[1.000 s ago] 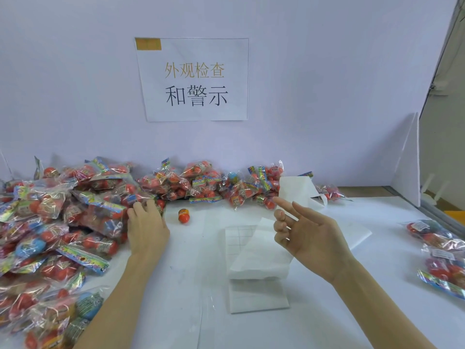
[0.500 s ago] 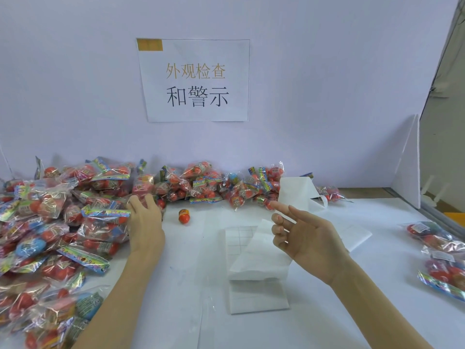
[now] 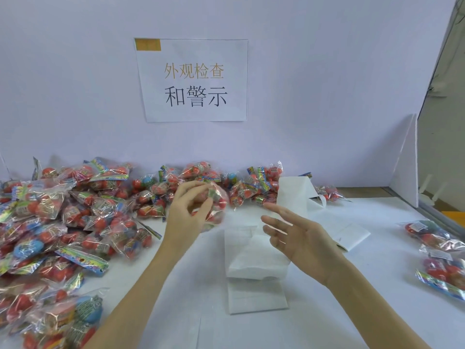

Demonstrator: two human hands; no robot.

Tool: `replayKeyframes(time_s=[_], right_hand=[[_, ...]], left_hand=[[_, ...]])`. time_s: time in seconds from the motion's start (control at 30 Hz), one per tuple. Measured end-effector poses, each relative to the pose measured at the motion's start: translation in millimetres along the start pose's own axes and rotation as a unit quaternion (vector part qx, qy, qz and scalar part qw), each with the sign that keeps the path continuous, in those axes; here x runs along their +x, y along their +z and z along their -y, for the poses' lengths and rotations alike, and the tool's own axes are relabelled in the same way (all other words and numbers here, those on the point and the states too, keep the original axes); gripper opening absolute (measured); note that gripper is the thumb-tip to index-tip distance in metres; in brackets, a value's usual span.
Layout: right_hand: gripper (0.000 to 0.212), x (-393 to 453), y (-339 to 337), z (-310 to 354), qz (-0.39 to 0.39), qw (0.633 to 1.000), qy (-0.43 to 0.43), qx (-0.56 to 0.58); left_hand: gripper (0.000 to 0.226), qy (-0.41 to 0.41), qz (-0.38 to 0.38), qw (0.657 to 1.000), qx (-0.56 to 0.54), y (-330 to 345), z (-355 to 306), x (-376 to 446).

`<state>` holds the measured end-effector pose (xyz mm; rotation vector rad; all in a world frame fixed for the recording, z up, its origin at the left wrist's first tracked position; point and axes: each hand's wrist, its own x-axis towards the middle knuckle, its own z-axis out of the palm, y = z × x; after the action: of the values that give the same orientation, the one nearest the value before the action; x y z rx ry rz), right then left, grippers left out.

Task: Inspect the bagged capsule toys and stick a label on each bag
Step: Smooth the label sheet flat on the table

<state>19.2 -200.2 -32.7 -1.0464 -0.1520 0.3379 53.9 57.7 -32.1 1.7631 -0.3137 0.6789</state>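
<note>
Two hands work above the white bench (image 3: 377,248). The left hand (image 3: 187,212) is raised in front of the big heap of bagged capsule toys (image 3: 75,217), its grip closed on one bag (image 3: 216,200): fingers and thumb curl round the clear plastic, which is blurred, with red capsules showing through it. That bag hangs clear of the bench, just in front of the heap's right end. The right hand (image 3: 299,238) hovers over the folded label sheets (image 3: 254,255), palm turned inward, fingers spread and nearly straight, its grip apart and holding nothing. A smaller group of bags (image 3: 440,253) lies at the far right edge. On the wall behind hangs a paper sign (image 3: 193,80) with printed characters.
</note>
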Motion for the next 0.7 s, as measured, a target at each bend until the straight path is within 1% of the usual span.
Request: replayKeyframes(time_s=[0.07,0.13,0.2,0.3,0.4,0.43,0.5,0.57,0.63,0.7], right_hand=[[0.047,0,3,-3,-0.023,0.996,-0.036,-0.077],[0.051,-1,6,-6,-0.031,0.989,-0.065,-0.128],[0.056,-2,8,-8,-0.037,0.985,-0.072,-0.151],[0.052,-2,9,-11,-0.028,0.981,-0.063,-0.184],[0.042,1,10,-15,-0.018,0.987,-0.056,-0.148],[0.039,1,10,-15,-0.015,0.991,-0.052,-0.120],[0.035,1,10,-13,-0.008,0.997,-0.031,-0.070],[0.036,0,11,-10,0.014,0.999,-0.003,-0.048],[0.037,-1,10,-10,0.041,0.998,0.011,-0.035],[0.038,-1,9,-11,0.039,0.999,0.013,-0.026]], left_hand=[[0.029,-0.079,0.036,0.989,-0.121,11,-12,-6],[0.029,-0.135,0.075,0.968,-0.196,19,-17,-12],[0.031,-0.155,0.112,0.958,-0.213,26,-18,-16],[0.029,-0.171,0.137,0.949,-0.226,29,-18,-20],[0.028,-0.188,0.162,0.942,-0.226,26,-17,-20],[0.025,-0.186,0.179,0.940,-0.224,24,-18,-20],[0.026,-0.147,0.217,0.944,-0.200,21,-19,-20],[0.026,-0.101,0.254,0.946,-0.174,16,-21,-19],[0.026,-0.080,0.288,0.943,-0.144,11,-26,-18],[0.027,-0.054,0.307,0.946,-0.091,8,-33,-17]])
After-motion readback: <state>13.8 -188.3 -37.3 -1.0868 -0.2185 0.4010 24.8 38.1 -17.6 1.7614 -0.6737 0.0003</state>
